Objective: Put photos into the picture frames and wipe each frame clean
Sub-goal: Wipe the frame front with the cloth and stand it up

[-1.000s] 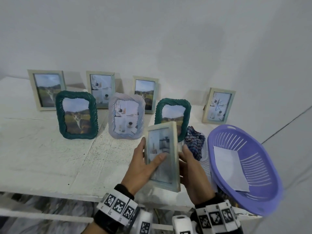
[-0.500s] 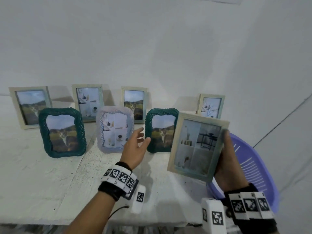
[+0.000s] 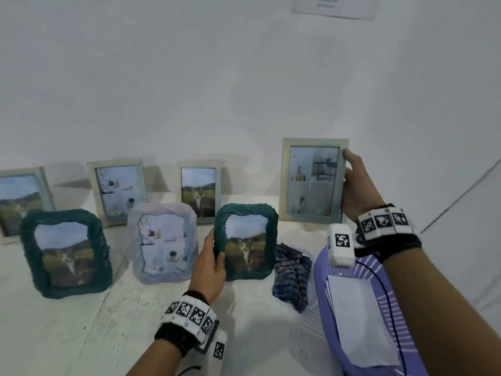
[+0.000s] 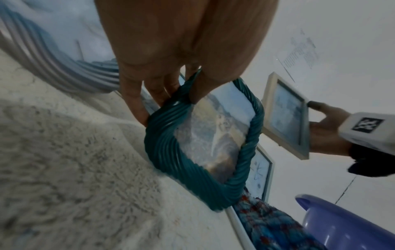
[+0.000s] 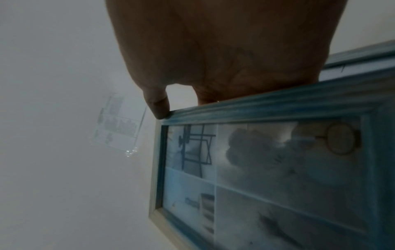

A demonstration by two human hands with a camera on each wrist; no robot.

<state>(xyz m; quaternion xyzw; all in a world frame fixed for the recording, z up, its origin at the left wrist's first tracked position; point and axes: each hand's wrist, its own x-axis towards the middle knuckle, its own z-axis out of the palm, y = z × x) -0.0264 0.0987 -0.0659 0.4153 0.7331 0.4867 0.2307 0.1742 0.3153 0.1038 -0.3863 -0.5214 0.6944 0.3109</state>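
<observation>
Nearest the camera, at the right table edge, a purple basket holds white sheets. Just left of it lies a crumpled checked cloth. Beyond that, the left hand grips the left side of a green frame standing on the table, thumb on its front and fingers curled behind; a cat photo shows inside. Further left in that row stand a lilac frame and a second green frame, both upright with photos in. Higher and farther back, the right hand holds a pale wooden frame upright by its right edge, thumb near the top corner, fingers hidden behind; whether its base touches the table is unclear. Along the wall three more pale frames stand in a row. A printed sheet hangs high on the wall.
</observation>
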